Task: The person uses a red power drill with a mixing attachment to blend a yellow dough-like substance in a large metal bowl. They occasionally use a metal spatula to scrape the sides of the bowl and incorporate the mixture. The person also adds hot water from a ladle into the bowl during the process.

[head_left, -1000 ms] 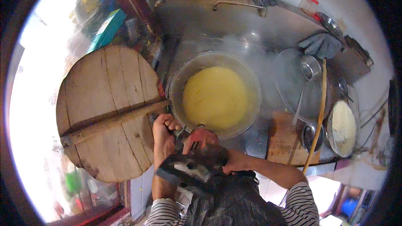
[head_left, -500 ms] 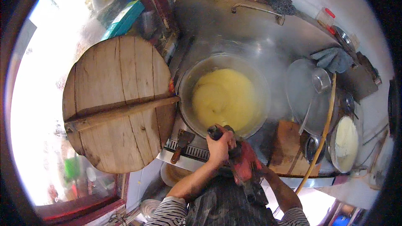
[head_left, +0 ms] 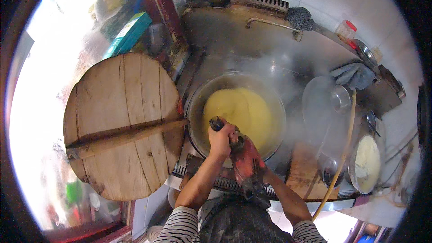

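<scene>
A red and black power drill is held over the near part of a large metal pot. Thick yellow mush lies in the pot, with a ridge curving across its surface. My left hand is wrapped round the drill's black side handle at the front. At the drill's rear, my right hand is closed on its body; the tool hides most of those fingers. Whatever the drill carries at its tip is hidden beneath it.
A round wooden lid with a crossbar stands left of the pot. To the right are a steaming second pan, a ladle, a wooden board, a long stick and a bowl of pale powder. Steam blurs the steel counter.
Both hands and the drill have moved forward and left, farther over the pot. The mush's surface has changed shape. The whole view has shifted slightly.
</scene>
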A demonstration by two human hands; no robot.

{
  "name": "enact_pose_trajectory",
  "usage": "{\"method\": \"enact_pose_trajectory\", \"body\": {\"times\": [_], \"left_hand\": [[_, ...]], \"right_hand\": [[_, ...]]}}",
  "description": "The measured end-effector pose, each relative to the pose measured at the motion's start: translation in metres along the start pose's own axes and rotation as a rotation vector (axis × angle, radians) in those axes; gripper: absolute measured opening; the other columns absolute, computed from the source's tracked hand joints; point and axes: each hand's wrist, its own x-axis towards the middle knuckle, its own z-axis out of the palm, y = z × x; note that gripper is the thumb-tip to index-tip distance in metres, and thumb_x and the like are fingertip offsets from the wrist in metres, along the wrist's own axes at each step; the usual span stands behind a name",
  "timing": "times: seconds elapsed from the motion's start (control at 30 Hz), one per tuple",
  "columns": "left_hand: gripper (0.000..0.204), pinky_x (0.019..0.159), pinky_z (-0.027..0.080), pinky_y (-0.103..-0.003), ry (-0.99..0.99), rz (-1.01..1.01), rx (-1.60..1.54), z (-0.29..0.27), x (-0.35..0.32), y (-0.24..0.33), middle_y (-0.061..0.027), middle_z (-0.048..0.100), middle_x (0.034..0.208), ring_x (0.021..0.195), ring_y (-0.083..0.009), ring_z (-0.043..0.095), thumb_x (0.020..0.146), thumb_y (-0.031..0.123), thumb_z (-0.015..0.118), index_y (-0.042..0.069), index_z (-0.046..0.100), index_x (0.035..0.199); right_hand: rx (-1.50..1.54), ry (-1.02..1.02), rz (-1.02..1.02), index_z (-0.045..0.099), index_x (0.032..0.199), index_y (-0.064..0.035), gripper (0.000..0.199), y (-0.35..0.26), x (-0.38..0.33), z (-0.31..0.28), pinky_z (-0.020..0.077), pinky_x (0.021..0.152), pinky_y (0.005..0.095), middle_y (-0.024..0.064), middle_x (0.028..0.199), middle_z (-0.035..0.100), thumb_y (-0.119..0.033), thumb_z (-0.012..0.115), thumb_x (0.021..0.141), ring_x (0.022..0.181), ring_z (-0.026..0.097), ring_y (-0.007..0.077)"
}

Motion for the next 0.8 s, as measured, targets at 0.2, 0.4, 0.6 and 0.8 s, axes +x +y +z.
{"method": "enact_pose_trajectory", "body": {"times": [0.2,0.4,0.6,0.8], "left_hand": [[0.017,0.042,0.031,-0.031,-0.142,-0.122,-0.163,-0.015,0.038,-0.02,-0.0018,0.036,0.054,0.042,-0.0149,0.033,0.072,-0.001,0.05,0.012,0.039,0.074],[0.011,0.046,0.033,-0.03,-0.172,-0.149,-0.143,-0.035,0.03,-0.02,0.0017,0.032,0.052,0.043,-0.0128,0.031,0.078,0.006,0.046,0.012,0.04,0.071],[0.02,0.046,0.031,-0.029,-0.17,-0.328,-0.271,-0.07,0.012,-0.007,0.0044,0.03,0.051,0.042,-0.0108,0.03,0.076,0.004,0.047,0.014,0.036,0.062],[0.027,0.047,0.031,-0.028,0.102,-0.304,-0.264,-0.095,-0.024,0.033,0.0036,0.032,0.051,0.042,-0.0108,0.03,0.074,0.005,0.048,0.014,0.034,0.054]], "right_hand": [[-0.056,0.08,-0.008,0.041,0.126,-0.0076,0.071,0.009,0.01,-0.018,0.0361,0.1,0.0388,0.0125,0.127,0.049,-0.028,0.074,0.066,0.118,0.046,0.027],[-0.504,0.071,0.107,0.047,0.122,-0.0078,0.067,-0.104,-0.044,0.015,0.0398,0.096,0.0359,0.013,0.117,0.057,-0.039,0.072,0.069,0.111,0.053,0.026],[-0.58,-0.006,0.133,0.048,0.121,-0.0045,0.059,-0.153,-0.091,0.059,0.0386,0.097,0.0365,0.0155,0.116,0.057,-0.021,0.065,0.068,0.108,0.054,0.0277],[-0.403,-0.227,0.333,0.056,0.096,0.0026,0.036,-0.134,-0.09,0.077,0.0436,0.052,0.0298,0.0091,0.068,0.059,-0.01,0.064,0.063,0.056,0.055,0.015]]}}
